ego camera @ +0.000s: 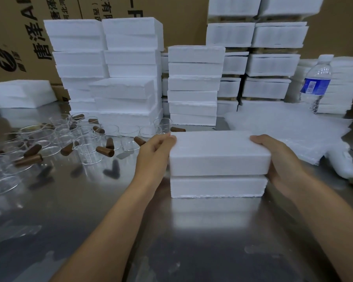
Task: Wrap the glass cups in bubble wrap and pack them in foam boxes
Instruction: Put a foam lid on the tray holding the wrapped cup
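A white foam box (pixel 218 186) stands on the steel table in front of me, its foam lid (pixel 219 153) sitting on top with a narrow seam between the two halves. My left hand (pixel 153 155) grips the lid's left end, fingers curled over its top edge. My right hand (pixel 281 157) grips the lid's right end the same way. Several glass cups with brown wooden handles (pixel 73 139) stand crowded on the table to the left. A pile of bubble wrap sheets (pixel 289 129) lies to the right behind the box.
Tall stacks of foam boxes (pixel 126 78) fill the back of the table, with more stacks (pixel 194 86) in the middle. A water bottle (pixel 317 84) stands at the right. Cardboard cartons (pixel 29 37) form the back wall. Bare steel table (pixel 171 241) lies near me.
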Motion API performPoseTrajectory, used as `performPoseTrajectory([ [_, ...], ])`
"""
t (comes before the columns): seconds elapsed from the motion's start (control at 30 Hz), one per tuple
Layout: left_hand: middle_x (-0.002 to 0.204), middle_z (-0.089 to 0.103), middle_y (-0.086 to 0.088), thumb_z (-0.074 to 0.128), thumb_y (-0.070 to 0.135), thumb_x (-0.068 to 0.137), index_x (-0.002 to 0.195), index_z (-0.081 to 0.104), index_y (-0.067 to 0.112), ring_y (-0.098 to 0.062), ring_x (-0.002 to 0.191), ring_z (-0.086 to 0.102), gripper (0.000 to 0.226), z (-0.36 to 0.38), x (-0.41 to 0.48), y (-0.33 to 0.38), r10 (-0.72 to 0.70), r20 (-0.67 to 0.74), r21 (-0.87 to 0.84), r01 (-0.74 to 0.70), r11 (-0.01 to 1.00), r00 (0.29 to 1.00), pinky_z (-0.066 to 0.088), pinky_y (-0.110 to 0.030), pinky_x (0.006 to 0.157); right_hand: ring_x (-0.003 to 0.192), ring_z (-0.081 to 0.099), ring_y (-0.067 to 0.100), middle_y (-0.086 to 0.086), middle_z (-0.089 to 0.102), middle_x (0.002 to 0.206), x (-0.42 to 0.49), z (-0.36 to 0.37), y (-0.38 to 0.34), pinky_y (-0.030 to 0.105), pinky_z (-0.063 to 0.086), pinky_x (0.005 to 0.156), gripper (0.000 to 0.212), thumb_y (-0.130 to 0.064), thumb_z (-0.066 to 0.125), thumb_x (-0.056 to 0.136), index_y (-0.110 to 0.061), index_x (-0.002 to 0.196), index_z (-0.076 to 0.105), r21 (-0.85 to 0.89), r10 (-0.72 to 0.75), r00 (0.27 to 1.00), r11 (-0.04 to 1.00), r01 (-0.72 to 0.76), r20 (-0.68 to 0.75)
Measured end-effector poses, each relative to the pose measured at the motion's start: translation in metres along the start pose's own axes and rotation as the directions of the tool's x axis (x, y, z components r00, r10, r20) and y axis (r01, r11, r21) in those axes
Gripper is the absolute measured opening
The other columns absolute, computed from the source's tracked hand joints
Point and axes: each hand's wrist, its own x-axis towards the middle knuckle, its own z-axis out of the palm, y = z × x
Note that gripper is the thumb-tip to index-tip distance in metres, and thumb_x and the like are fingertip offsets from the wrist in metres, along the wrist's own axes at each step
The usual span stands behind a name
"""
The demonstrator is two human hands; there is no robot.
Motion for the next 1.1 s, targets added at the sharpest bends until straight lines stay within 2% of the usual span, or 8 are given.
performPoseTrajectory([
  [0.2,0.093,0.065,-0.001,0.065,0.030,0.086,0.080,0.067,0.031,-0.014,0.082,0.059,0.007,-0.002,0.000,0.003,-0.127,0.040,0.002,0.127,0.992,0.991,0.051,-0.032,0.083,0.087,0.056,0.029,0.013,0.063,0.096,0.001,-0.004,0.002,0.040,0.042,0.083,0.024,-0.030,0.066,0.079,-0.013,0.096,0.065,0.003,0.045,0.998,0.999,-0.045,0.045],
  [0.37,0.094,0.069,0.004,0.067,0.026,0.086,0.092,0.067,0.027,-0.007,0.083,0.064,0.006,-0.006,0.000,0.005,-0.182,0.076,-0.030,0.185,0.982,0.980,0.052,-0.027,0.081,0.085,0.045,0.029,0.015,0.055,0.096,0.001,-0.006,0.000,0.036,0.037,0.069,0.022,-0.025,0.065,0.081,-0.009,0.096,0.063,0.020,0.078,0.994,0.997,-0.080,0.083],
  [0.5,0.087,0.069,0.006,0.068,0.024,0.085,0.088,0.067,0.026,-0.008,0.080,0.064,0.004,-0.005,0.000,0.005,-0.181,0.056,-0.032,0.183,0.983,0.982,0.054,-0.029,0.079,0.084,0.047,0.029,0.013,0.059,0.095,0.001,-0.009,-0.003,0.039,0.037,0.076,0.029,-0.026,0.067,0.080,-0.009,0.102,0.063,-0.005,0.101,0.991,0.995,-0.101,0.091],
  [0.6,0.086,0.068,0.006,0.069,0.028,0.084,0.082,0.066,0.025,-0.010,0.081,0.064,0.004,-0.002,-0.001,0.003,-0.134,-0.034,-0.001,0.134,0.991,0.990,0.053,-0.031,0.081,0.065,0.047,0.024,0.009,0.058,0.077,0.000,-0.010,-0.006,0.034,0.037,0.064,0.031,-0.033,0.071,0.071,-0.011,0.091,0.063,-0.054,0.096,0.990,0.994,-0.091,0.104],
  [0.7,0.090,0.067,0.005,0.069,0.037,0.082,0.081,0.064,0.025,-0.011,0.085,0.063,0.013,0.000,-0.003,-0.001,-0.132,-0.097,0.047,0.137,0.989,0.986,0.052,-0.035,0.087,0.063,0.051,0.020,0.008,0.061,0.078,-0.001,-0.015,-0.008,0.033,0.037,0.063,0.057,-0.048,0.075,0.056,-0.014,0.100,0.068,-0.080,0.117,0.974,0.991,-0.103,0.196],
  [0.8,0.087,0.068,0.005,0.066,0.041,0.085,0.082,0.061,0.024,-0.010,0.078,0.064,0.017,-0.001,-0.003,0.000,-0.242,-0.052,0.021,0.244,0.970,0.969,0.052,-0.028,0.068,0.053,0.057,0.014,0.004,0.065,0.073,-0.003,-0.019,-0.011,0.029,0.037,0.058,0.061,-0.050,0.076,0.050,-0.016,0.100,0.069,-0.152,0.134,0.954,0.984,-0.095,0.269],
  [0.97,0.084,0.074,-0.002,0.065,0.041,0.085,0.091,0.065,0.019,-0.013,0.068,0.069,0.023,-0.002,-0.006,0.006,-0.390,0.038,-0.094,0.392,0.915,0.920,0.051,-0.019,0.051,0.059,0.054,0.017,0.003,0.064,0.068,-0.004,-0.015,-0.004,0.031,0.039,0.061,0.043,-0.043,0.075,0.050,-0.017,0.085,0.070,-0.181,0.119,0.967,0.980,-0.079,0.223],
  [1.1,0.058,0.067,0.013,0.066,0.040,0.085,0.068,0.065,0.021,-0.010,0.066,0.065,0.026,0.001,-0.007,0.005,-0.311,-0.041,-0.104,0.305,0.947,0.950,0.052,-0.022,0.061,0.098,0.064,0.026,0.009,0.071,0.105,-0.002,-0.010,-0.001,0.042,0.046,0.095,0.059,-0.040,0.078,0.051,-0.015,0.103,0.070,-0.066,0.089,0.964,0.995,-0.075,0.249],
])
